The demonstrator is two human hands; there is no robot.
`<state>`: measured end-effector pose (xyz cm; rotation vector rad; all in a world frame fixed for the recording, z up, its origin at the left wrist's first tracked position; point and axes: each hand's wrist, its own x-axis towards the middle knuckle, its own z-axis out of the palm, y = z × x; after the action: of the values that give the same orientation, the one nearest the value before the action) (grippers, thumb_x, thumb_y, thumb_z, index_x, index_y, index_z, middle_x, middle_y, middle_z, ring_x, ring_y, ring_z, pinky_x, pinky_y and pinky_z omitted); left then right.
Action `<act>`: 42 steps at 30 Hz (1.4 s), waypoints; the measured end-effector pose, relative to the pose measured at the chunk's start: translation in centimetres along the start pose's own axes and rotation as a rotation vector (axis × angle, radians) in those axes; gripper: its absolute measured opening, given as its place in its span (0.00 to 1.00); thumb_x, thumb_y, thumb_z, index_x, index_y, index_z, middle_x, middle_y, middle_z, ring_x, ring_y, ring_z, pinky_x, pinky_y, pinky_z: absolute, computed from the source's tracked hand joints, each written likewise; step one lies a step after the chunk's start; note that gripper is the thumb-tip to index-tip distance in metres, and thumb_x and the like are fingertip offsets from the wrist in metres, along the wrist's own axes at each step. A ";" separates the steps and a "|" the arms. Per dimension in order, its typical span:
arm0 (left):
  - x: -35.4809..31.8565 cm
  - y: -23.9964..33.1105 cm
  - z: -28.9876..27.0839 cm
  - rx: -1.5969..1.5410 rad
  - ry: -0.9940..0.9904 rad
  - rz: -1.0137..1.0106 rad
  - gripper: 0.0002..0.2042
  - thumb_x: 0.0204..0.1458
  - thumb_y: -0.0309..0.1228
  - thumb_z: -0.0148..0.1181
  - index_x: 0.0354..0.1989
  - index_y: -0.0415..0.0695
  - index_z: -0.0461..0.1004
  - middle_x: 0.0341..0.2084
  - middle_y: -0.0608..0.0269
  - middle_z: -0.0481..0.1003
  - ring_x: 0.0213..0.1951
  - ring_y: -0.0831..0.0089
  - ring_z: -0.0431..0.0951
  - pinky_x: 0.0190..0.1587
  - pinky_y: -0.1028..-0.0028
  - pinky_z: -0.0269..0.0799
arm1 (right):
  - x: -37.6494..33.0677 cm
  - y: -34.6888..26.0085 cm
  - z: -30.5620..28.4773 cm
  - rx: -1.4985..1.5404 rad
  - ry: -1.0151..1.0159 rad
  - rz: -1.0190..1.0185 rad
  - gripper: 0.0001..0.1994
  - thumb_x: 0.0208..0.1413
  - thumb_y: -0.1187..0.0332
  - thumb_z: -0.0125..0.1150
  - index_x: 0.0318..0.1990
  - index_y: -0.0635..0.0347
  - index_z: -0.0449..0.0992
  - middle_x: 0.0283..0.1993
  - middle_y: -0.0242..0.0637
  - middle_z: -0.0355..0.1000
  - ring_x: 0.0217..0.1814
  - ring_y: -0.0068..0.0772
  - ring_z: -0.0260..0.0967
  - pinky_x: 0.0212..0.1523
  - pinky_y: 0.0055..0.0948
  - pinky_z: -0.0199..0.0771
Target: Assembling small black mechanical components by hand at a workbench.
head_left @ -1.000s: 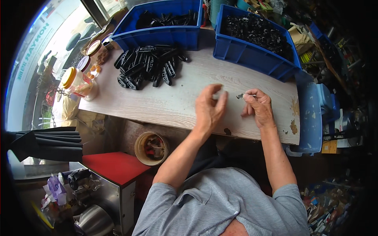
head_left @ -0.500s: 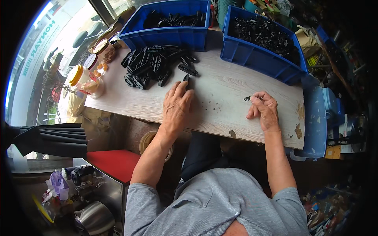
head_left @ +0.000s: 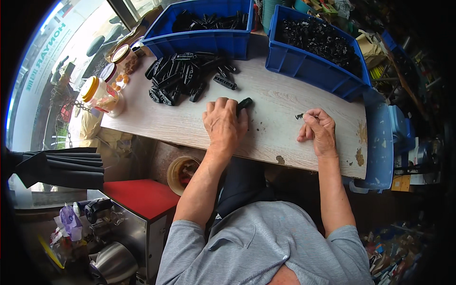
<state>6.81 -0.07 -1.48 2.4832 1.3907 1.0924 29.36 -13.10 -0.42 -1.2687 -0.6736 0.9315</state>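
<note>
Between the thumb and fingers of my left hand (head_left: 222, 124) is a long black plastic part (head_left: 244, 104), close above the table (head_left: 280, 137); much of it is hidden by the hand. My right hand (head_left: 319, 130), to the right, pinches a small black toothed piece (head_left: 299, 116) between thumb and forefinger. Beyond my left hand lies a heap of similar long black parts (head_left: 178, 78). One black part (head_left: 224, 82) rests a little apart at the heap's right edge.
Two blue bins stand at the back: a left bin (head_left: 197, 45) with long black parts, a right bin (head_left: 308, 78) with small black pieces. Lidded jars (head_left: 102, 97) line the table's left side. A bucket (head_left: 173, 173) sits below the front edge, near a red-topped cabinet (head_left: 140, 197).
My left hand has moved right, away from the heap, bringing the long black part with it. My right hand has stayed nearly still with its small piece.
</note>
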 end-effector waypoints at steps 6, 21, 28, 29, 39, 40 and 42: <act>-0.4 -0.1 0.3 -0.095 -0.063 -0.009 0.08 0.45 0.33 0.67 0.32 0.46 0.77 0.35 0.61 0.75 0.39 0.59 0.72 0.42 0.62 0.67 | 0.0 -0.1 0.3 0.005 0.021 -0.004 0.06 0.55 0.67 0.65 0.35 0.57 0.75 0.14 0.28 0.64 0.16 0.22 0.68 0.17 0.27 0.78; 0.4 1.7 -0.2 -0.068 -0.288 0.135 0.14 0.47 0.33 0.62 0.42 0.44 0.74 0.25 0.53 0.75 0.32 0.52 0.76 0.37 0.59 0.72 | -0.2 -0.1 0.4 -0.011 0.058 -0.012 0.06 0.55 0.67 0.65 0.35 0.57 0.75 0.14 0.28 0.63 0.16 0.21 0.67 0.18 0.27 0.77; 1.0 2.4 -0.9 -0.140 -0.413 0.215 0.10 0.47 0.33 0.60 0.36 0.43 0.72 0.25 0.52 0.76 0.30 0.51 0.78 0.35 0.59 0.73 | -0.4 -0.4 0.6 -0.008 0.067 0.012 0.07 0.54 0.67 0.65 0.35 0.57 0.75 0.14 0.28 0.63 0.17 0.22 0.67 0.19 0.27 0.77; 1.2 2.2 -1.0 -0.165 -0.496 0.196 0.10 0.47 0.33 0.61 0.36 0.43 0.73 0.26 0.52 0.76 0.32 0.52 0.78 0.36 0.59 0.73 | -0.4 -0.5 0.6 -0.001 0.060 0.012 0.07 0.54 0.66 0.65 0.35 0.57 0.75 0.14 0.28 0.63 0.17 0.22 0.67 0.19 0.27 0.77; -1.0 2.3 1.2 -0.403 -0.082 0.240 0.14 0.45 0.24 0.67 0.42 0.43 0.75 0.31 0.59 0.76 0.33 0.63 0.76 0.38 0.67 0.72 | -0.5 -0.3 0.4 0.060 0.039 -0.011 0.06 0.55 0.65 0.65 0.36 0.53 0.76 0.13 0.27 0.63 0.19 0.25 0.69 0.24 0.33 0.79; -1.4 2.7 1.6 -0.403 -0.085 0.239 0.14 0.45 0.24 0.67 0.42 0.43 0.75 0.31 0.59 0.76 0.33 0.63 0.76 0.38 0.67 0.72 | -0.5 -0.2 0.4 0.060 0.040 -0.009 0.06 0.55 0.65 0.65 0.36 0.53 0.76 0.13 0.27 0.63 0.19 0.25 0.69 0.24 0.33 0.79; -2.3 4.1 2.4 -1.036 -0.387 -0.247 0.11 0.50 0.21 0.65 0.41 0.40 0.73 0.31 0.66 0.76 0.34 0.74 0.75 0.37 0.74 0.70 | -0.5 0.1 0.7 0.163 0.018 -0.033 0.06 0.55 0.65 0.65 0.37 0.52 0.76 0.14 0.27 0.62 0.20 0.26 0.70 0.28 0.36 0.80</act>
<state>10.44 -3.66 -2.81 1.5911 0.6957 0.8726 28.51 -13.17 -0.35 -1.1172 -0.5905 0.9281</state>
